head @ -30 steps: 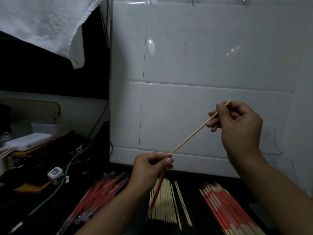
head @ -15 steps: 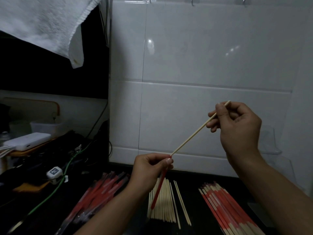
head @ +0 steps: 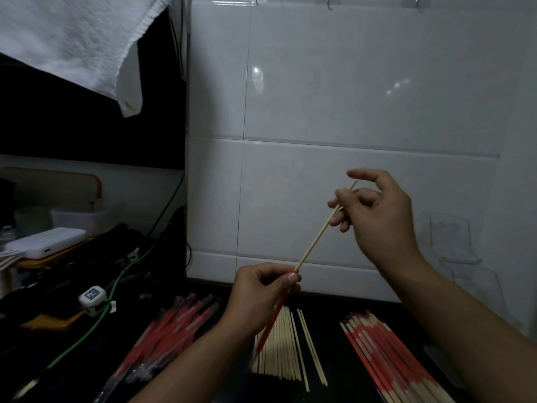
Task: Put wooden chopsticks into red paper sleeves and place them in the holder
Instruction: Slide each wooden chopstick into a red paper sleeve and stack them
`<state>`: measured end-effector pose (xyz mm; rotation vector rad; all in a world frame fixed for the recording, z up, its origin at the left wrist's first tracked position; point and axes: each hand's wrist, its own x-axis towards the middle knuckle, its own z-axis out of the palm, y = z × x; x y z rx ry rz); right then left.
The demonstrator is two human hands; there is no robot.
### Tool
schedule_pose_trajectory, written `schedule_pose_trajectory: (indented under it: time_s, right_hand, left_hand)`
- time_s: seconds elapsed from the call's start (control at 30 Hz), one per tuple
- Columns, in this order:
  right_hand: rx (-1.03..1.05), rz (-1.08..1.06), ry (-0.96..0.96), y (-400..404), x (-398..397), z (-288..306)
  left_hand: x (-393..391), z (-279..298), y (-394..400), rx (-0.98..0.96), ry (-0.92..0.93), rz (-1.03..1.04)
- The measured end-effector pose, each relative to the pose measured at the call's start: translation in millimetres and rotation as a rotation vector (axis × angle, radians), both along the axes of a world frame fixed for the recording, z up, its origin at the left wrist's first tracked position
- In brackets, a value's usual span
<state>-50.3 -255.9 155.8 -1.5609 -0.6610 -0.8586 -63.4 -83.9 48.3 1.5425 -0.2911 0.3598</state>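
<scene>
**Chopstick going into a red sleeve above a dark counter**

A white towel (head: 72, 42) is hanging across the upper left, over a dim shelf area where a white power bank (head: 45, 242) is lying on an orange-edged surface. Below it, a green cable (head: 96, 324) is running toward the near left past a small white plug (head: 92, 296). On the dark counter (head: 232, 382), a bundle of empty red sleeves (head: 171, 330) in clear wrap is lying at the left of the work area.

At centre, a person's left hand (head: 261, 292) is pinching the mouth of a red paper sleeve (head: 273, 318) between thumb and curled fingers, the sleeve hanging down and to the near left, above the counter. A wooden chopstick (head: 322, 231) is entering the sleeve's top and slanting up to the right, most of its length bare against the white tiled wall (head: 348, 97). Directly under the left hand, a pile of bare chopsticks (head: 282, 350) is lying on the counter, with a couple of loose sticks just to its right.

The right hand (head: 374, 216) is holding the chopstick's upper end, curled fingers and thumb closing on it while the index finger is arching over the tip. At the near right, a row of sleeved chopsticks (head: 386, 353) is lying side by side, pale wooden ends showing beyond the red paper. A clear holder (head: 453, 239) is sitting on the wall at the far right, well apart from both hands.
</scene>
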Motion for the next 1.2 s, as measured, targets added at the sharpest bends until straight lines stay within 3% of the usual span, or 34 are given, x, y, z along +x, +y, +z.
schedule_pose_trajectory:
  time_s: [0.13, 0.2, 0.27, 0.4, 0.57, 0.7, 0.83, 1.2]
  right_hand:
    - [-0.358, -0.153, -0.014, 10.0, 7.3, -25.1]
    - [-0.616, -0.071, 0.135, 11.5, 11.5, -36.9]
    - [-0.737, 0.092, 0.301, 10.7, 12.1, -42.6]
    - [-0.496, 0.073, 0.283, 5.2, 12.4, -41.0]
    - [-0.82, -0.021, 0.166, 9.0, 13.0, -55.3]
    - [-0.821, -0.087, 0.106, 12.9, 16.8, -65.8]
    - [-0.841, -0.088, 0.138, 14.3, 17.0, -73.9]
    - [-0.576, 0.076, 0.32, 17.7, 13.7, -71.3]
  left_hand:
    - [-0.3, -0.2, -2.0, -0.049, -0.005, -0.006]
    - [0.4, 0.0, 0.5, -0.049, -0.02, -0.003]
    - [1.8, -1.3, 4.4, -0.032, -0.037, -0.002]
    - [5.5, -6.4, 9.4, -0.04, -0.024, 0.016]
    - [8.9, -9.3, 9.0, -0.011, -0.063, 0.033]
    - [9.4, -14.7, 7.1, 0.017, -0.087, 0.031]
    - [6.7, -21.3, 8.6, 0.052, -0.082, 0.011]
    - [0.7, -34.0, 5.9, 0.141, -0.061, 0.0]
